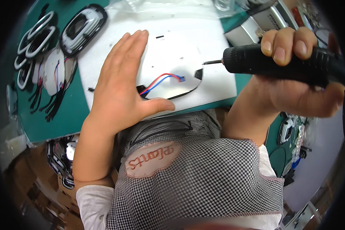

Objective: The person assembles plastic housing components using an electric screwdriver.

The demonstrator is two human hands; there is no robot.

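A black electric screwdriver (245, 59) is gripped in my right hand (291, 69), its thin metal bit pointing left. The bit's tip appears close to the right edge of a rounded white panel (168, 57); I cannot tell whether they touch. Red and blue wires with a small blue connector (182, 79) lie across the panel, coming from a black piece at its lower left. My left hand (122, 80) rests along the panel's left edge, fingers stretched out and thumb apart at the near side.
The panel lies on a white foam sheet (222, 42) over a green table mat (61, 128). At the left are a black-and-grey oval housing (84, 28), several grey oval rings (40, 42) and white panels with dark cables (54, 73). White boxes (243, 34) stand at the far right.
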